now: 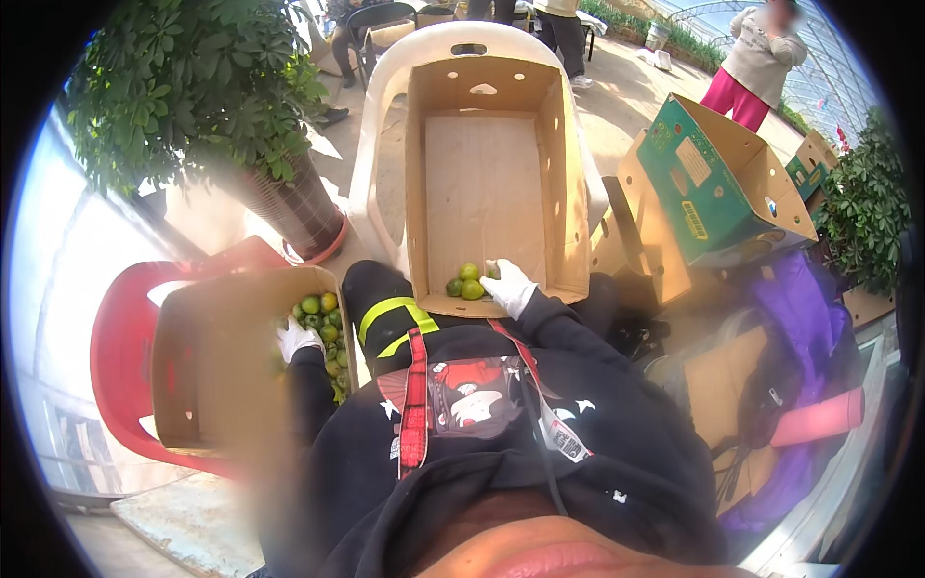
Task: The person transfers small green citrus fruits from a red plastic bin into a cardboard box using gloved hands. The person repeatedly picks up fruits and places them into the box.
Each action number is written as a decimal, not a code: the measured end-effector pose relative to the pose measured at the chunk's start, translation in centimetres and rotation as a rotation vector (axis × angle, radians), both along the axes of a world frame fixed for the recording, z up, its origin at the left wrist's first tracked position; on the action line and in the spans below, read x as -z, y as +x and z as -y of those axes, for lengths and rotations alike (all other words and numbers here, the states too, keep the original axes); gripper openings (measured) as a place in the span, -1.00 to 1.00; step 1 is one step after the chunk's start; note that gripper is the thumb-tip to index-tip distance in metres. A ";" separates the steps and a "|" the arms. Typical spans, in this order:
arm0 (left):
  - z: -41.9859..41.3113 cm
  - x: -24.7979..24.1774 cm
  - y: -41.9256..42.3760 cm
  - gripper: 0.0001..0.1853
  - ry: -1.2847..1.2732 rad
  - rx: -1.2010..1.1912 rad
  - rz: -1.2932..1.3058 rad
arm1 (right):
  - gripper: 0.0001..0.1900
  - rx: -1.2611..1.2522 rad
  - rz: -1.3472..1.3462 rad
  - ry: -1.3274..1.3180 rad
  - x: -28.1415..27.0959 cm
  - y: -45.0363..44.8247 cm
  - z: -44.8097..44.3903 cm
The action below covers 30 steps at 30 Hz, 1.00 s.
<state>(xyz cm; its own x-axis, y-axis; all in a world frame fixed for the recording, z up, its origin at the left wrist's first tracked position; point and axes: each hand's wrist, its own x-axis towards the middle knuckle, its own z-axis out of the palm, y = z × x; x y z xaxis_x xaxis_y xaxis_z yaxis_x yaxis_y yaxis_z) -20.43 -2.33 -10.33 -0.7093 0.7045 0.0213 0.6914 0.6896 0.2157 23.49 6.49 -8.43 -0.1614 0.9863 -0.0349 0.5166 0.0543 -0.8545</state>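
A cardboard box (480, 195) rests in front of me on a white plastic chair (376, 155). Several green tomatoes (471, 290) lie at its near end. My right hand (510, 288), in a white glove, is beside them, with thumb and fingers around a partly hidden green tomato (494, 274). On my left, a second cardboard box (217, 361) holds a heap of green and yellowish tomatoes (330, 333) along its right side. My left hand (298, 339), also gloved in white, reaches in among them; its fingertips and any grasp are unclear.
The left box sits on a red plastic chair (119, 347). A potted plant (296, 209) rises beyond it. Green cartons (712, 177), a purple garment (802, 325) and a pink bottle (816, 417) are on my right. A person (755, 61) stands at the far right.
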 end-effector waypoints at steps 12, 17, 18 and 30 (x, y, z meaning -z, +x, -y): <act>-0.3 -2.1 -0.4 -0.60 -0.063 -0.010 0.032 | -0.53 -0.005 0.038 -0.029 -0.2 0.0 -0.2; 0.9 -2.5 -0.2 -0.44 0.181 -0.006 0.102 | -0.54 0.005 -0.068 -0.083 -0.4 -0.5 0.0; 0.5 -3.0 0.4 -0.41 0.302 0.023 0.148 | -0.52 0.004 -0.077 -0.043 0.8 0.0 -0.6; -1.8 -11.8 17.9 -0.30 0.615 1.001 0.911 | -0.34 -0.581 -0.563 -0.448 -10.3 -6.3 3.1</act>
